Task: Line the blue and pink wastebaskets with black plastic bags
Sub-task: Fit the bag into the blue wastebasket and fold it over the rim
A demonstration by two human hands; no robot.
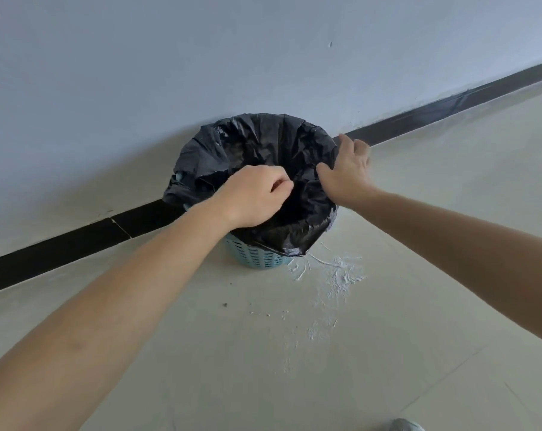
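The blue wastebasket point(254, 256) stands on the floor against the wall, its slotted side showing only at the bottom front. A black plastic bag point(257, 144) sits inside it and folds out over the rim all round. My left hand point(254, 195) is over the near left rim with fingers pinched on the bag's edge. My right hand point(349, 172) lies on the right rim, fingers spread, pressing the bag's fold down the outside. The pink wastebasket is not in view.
A pale wall point(201, 57) with a black skirting board point(419, 116) runs behind the basket. White powder smears point(335, 275) and small crumbs point(251, 311) lie on the tiled floor in front. A shoe tip point(406, 426) shows at the bottom edge.
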